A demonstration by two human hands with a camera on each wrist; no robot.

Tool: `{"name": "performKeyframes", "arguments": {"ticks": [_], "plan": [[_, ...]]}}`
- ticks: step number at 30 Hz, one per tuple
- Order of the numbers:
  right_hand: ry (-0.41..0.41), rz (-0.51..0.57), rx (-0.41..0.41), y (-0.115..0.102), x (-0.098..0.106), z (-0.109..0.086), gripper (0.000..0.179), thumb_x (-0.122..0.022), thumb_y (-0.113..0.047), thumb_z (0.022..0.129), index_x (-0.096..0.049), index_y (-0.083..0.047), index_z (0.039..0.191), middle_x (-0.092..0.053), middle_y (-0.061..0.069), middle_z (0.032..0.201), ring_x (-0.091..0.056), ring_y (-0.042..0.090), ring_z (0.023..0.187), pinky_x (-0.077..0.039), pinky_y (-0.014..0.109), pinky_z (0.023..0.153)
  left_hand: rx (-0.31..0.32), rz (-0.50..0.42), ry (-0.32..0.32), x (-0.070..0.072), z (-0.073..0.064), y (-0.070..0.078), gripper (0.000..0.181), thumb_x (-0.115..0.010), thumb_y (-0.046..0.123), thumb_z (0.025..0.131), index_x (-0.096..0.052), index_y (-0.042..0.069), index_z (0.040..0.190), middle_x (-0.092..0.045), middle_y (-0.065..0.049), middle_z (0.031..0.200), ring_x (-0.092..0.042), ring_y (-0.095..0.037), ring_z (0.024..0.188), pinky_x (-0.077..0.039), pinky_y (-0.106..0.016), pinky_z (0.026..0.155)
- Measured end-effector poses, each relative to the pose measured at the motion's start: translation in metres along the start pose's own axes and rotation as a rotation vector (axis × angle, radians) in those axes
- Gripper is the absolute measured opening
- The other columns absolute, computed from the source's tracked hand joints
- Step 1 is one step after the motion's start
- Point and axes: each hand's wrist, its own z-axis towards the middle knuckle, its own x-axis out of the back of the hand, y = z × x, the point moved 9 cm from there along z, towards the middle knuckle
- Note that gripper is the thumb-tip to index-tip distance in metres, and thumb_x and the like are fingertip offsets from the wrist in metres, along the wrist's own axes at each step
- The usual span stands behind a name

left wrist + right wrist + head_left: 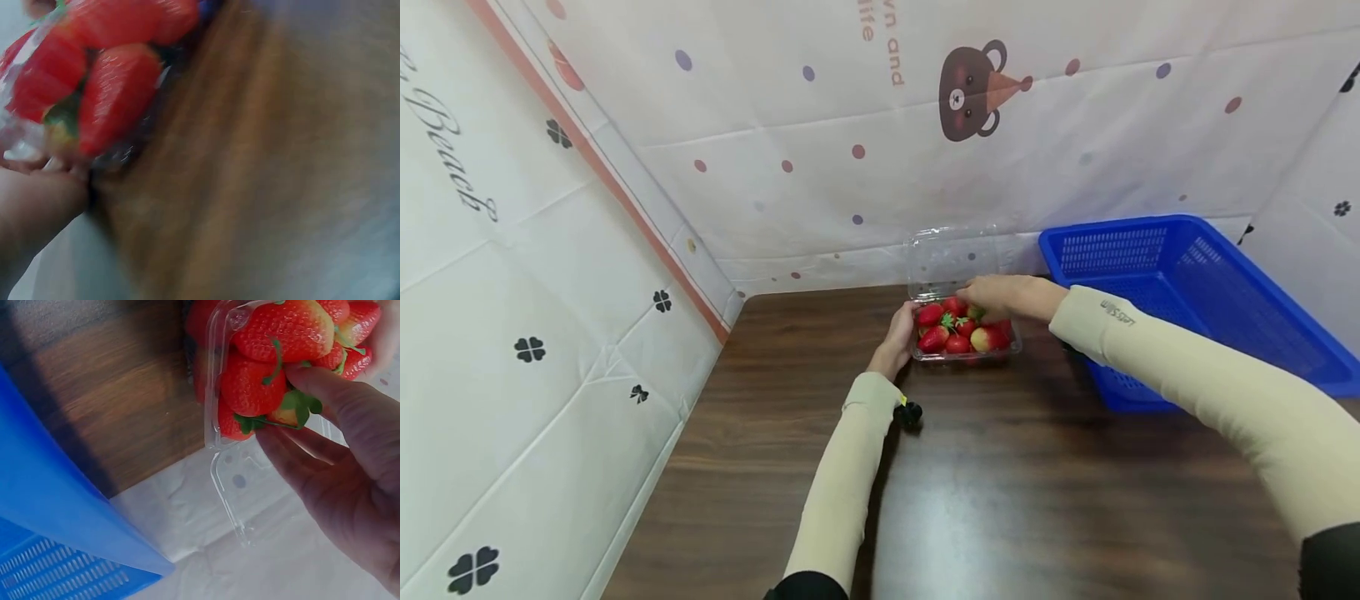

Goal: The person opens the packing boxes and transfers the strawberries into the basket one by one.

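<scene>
A clear plastic clamshell box full of red strawberries sits on the wooden table, its transparent lid raised at the back. My left hand grips the box's left side; in the left wrist view its fingers lie against the plastic beside the berries. Over the right part of the box, my right hand reaches in from above. Thumb and fingers of that hand pinch a strawberry with green leaves at the box's edge, seen in the right wrist view.
To the right stands a large blue plastic basket with slotted walls, close to my right forearm. A white printed sheet hangs behind the table and along its left side. A small black object is at my left wrist.
</scene>
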Motion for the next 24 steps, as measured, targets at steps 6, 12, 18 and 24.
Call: {"name": "performKeyframes", "arguments": {"ticks": [6, 12, 18, 24], "plan": [[-0.010, -0.009, -0.019, 0.003, 0.012, 0.008, 0.042, -0.073, 0.002, 0.089, -0.061, 0.004, 0.129, -0.072, 0.017, 0.108, -0.072, 0.031, 0.098, -0.065, 0.044, 0.087, 0.046, 0.054, -0.036, 0.012, 0.053, -0.014, 0.034, -0.039, 0.021, 0.099, -0.061, 0.002, 0.118, -0.065, -0.012, 0.126, -0.062, -0.021, 0.117, -0.053, -0.032, 0.107], [0.094, 0.059, 0.035, 0.002, 0.038, -0.002, 0.035, -0.072, 0.002, 0.083, -0.065, 0.001, 0.117, -0.069, 0.012, 0.095, -0.065, 0.023, 0.082, -0.062, 0.037, 0.074, 0.046, 0.313, -0.019, 0.037, 0.050, 0.002, 0.033, -0.042, 0.014, 0.103, -0.057, 0.000, 0.129, -0.065, -0.013, 0.126, -0.063, -0.021, 0.116, -0.056, -0.033, 0.103], [0.188, 0.085, 0.017, 0.027, 0.064, -0.030, 0.034, -0.074, 0.001, 0.084, -0.065, 0.000, 0.117, -0.070, 0.017, 0.104, -0.067, 0.029, 0.092, -0.063, 0.046, 0.083, 0.130, 0.636, -0.066, 0.028, -0.029, 0.055, 0.051, -0.045, 0.004, 0.103, -0.037, -0.005, 0.153, -0.060, -0.026, 0.135, -0.069, -0.030, 0.109, -0.060, -0.042, 0.102], [0.281, 0.046, -0.052, 0.069, 0.095, -0.056, 0.029, -0.075, -0.003, 0.084, -0.065, 0.002, 0.111, -0.069, 0.023, 0.102, -0.066, 0.038, 0.094, -0.057, 0.057, 0.087, 0.071, 0.842, -0.110, 0.015, -0.042, 0.069, 0.047, -0.059, -0.004, 0.092, -0.053, -0.008, 0.139, -0.064, -0.030, 0.127, -0.069, -0.018, 0.070, -0.066, -0.038, 0.085]]}}
